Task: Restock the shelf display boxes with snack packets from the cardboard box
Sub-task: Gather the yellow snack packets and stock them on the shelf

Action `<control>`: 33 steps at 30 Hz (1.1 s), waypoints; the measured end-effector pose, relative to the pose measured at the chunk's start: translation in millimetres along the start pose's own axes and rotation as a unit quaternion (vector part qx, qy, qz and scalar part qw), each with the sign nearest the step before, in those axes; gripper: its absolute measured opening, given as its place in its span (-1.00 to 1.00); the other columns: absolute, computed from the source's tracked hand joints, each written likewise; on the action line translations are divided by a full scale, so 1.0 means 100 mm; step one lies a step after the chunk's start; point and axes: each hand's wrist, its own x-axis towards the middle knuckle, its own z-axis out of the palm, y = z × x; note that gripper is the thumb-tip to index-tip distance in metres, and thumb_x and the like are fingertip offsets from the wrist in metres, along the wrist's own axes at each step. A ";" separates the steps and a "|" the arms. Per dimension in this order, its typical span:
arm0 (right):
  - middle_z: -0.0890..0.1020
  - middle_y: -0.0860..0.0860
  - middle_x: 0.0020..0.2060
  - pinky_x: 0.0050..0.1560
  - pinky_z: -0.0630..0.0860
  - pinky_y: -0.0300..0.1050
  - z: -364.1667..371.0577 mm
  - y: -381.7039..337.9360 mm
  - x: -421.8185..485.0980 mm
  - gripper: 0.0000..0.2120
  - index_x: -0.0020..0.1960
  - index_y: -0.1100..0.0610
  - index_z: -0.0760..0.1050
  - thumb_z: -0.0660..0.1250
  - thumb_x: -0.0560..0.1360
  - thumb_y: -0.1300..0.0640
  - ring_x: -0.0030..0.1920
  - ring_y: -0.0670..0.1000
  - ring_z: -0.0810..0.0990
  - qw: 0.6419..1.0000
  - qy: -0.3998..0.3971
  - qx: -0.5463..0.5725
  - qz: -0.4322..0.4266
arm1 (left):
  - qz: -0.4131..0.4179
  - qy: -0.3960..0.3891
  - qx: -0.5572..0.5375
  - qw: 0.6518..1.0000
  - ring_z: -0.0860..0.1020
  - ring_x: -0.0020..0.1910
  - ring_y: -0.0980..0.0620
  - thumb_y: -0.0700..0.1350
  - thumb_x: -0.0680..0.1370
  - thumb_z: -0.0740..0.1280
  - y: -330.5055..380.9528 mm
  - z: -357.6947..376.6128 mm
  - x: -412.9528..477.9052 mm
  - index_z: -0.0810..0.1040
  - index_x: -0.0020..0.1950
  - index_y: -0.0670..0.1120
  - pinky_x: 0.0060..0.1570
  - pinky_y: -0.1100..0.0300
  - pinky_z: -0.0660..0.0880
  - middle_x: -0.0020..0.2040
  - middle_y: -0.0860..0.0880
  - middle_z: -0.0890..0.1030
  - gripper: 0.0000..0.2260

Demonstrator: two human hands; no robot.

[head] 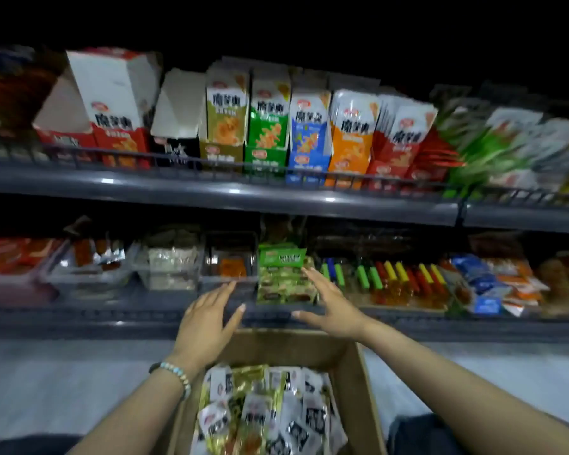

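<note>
Dimly lit aisle, grey metal shelf [178, 192]; left hand [207, 318], right hand [332, 307]: grip spread.

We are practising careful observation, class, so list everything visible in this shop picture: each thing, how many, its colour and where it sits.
shelves: two, grey, one above the other
upright display boxes: several, red, black, olive, green, blue, upper shelf
green display box: one, lower shelf, between the hands
clear bins: about three, transparent, lower shelf left
stick snacks: many, green, yellow, red and blue tops, lower shelf right
blue and orange packets: a pile, lower shelf far right
cardboard box: one, brown, open, bottom centre
snack packets: many, white, black and gold, inside the cardboard box
beaded bracelet: one, pale turquoise, left wrist
left hand: open, before the lower shelf edge
right hand: open, beside the green display box
</note>
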 end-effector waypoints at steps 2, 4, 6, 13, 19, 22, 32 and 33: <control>-0.08 -0.08 0.55 0.47 0.01 -0.05 0.29 0.17 -0.01 -0.19 0.56 -0.05 -0.10 0.31 0.49 -0.17 0.54 -0.01 -0.11 0.999 -0.036 0.001 0.030 | -0.034 -0.027 0.014 0.999 0.22 0.48 -0.01 0.23 0.59 -0.01 -0.18 0.19 -0.09 0.13 0.55 0.01 0.44 0.06 0.18 0.52 0.01 0.25 -0.42; -0.08 -0.05 0.55 0.49 0.02 0.03 0.58 0.31 0.00 -0.17 0.56 -0.05 -0.11 0.31 0.49 -0.18 0.54 0.04 -0.10 0.996 -0.071 0.013 0.055 | -0.065 -0.045 0.022 0.997 0.23 0.48 -0.06 0.18 0.61 0.05 -0.36 0.36 -0.16 0.14 0.55 -0.04 0.43 0.03 0.20 0.52 -0.04 0.25 -0.44; -0.08 -0.03 0.55 0.50 0.04 0.05 0.87 0.41 0.03 -0.16 0.56 -0.04 -0.10 0.33 0.49 -0.17 0.54 0.06 -0.09 0.992 -0.103 0.020 0.075 | -0.085 -0.059 0.046 0.994 0.25 0.47 -0.08 0.16 0.62 0.06 -0.54 0.53 -0.24 0.15 0.55 -0.06 0.41 0.03 0.22 0.51 -0.07 0.27 -0.45; -0.05 0.00 0.55 0.44 0.17 0.03 1.68 0.64 0.14 -0.21 0.56 0.00 -0.06 0.35 0.51 -0.05 0.53 0.10 0.01 0.970 -0.153 0.114 0.152 | -0.121 -0.088 0.028 0.988 0.30 0.43 -0.12 0.19 0.60 0.03 -0.95 0.87 -0.48 0.01 0.58 0.03 0.37 0.00 0.30 0.52 -0.08 0.24 -0.42; 0.12 0.07 0.52 0.34 0.29 -0.02 2.15 0.87 0.11 -0.26 0.52 0.09 0.08 0.41 0.48 0.04 0.48 0.15 0.18 0.913 -0.101 0.267 0.291 | -0.135 -0.088 -0.027 0.987 0.32 0.42 -0.13 0.15 0.60 0.14 -0.98 1.13 -0.54 -0.23 0.55 0.16 0.30 -0.12 0.38 0.58 0.07 -0.02 -0.33; 0.18 0.10 0.50 0.36 0.30 0.01 2.33 1.01 0.08 -0.23 0.53 0.10 0.09 0.41 0.47 -0.02 0.46 0.16 0.23 0.875 -0.085 0.306 0.365 | -0.142 -0.079 -0.044 0.986 0.24 0.47 -0.13 0.16 0.60 0.12 -1.00 1.22 -0.55 -0.30 0.52 0.20 0.30 -0.16 0.38 0.58 0.07 -0.06 -0.32; 0.49 0.09 0.12 0.28 0.36 0.02 2.81 1.09 0.22 -0.58 0.18 0.20 0.39 0.45 0.45 0.06 0.19 0.11 0.46 0.803 -0.067 0.377 0.457 | -0.138 -0.025 -0.067 0.988 0.24 0.47 -0.05 0.16 0.59 0.03 -1.05 1.37 -0.58 -0.16 0.56 0.15 0.34 -0.10 0.34 0.56 0.06 0.10 -0.41; 0.52 0.08 0.02 0.26 0.37 0.02 2.83 1.03 0.24 -0.70 0.06 0.17 0.42 0.45 0.45 0.08 0.09 0.09 0.49 0.800 -0.064 0.388 0.452 | -0.137 -0.023 -0.070 0.988 0.24 0.47 -0.04 0.17 0.59 0.03 -1.06 1.38 -0.58 -0.15 0.56 0.15 0.34 -0.10 0.34 0.56 0.06 0.11 -0.41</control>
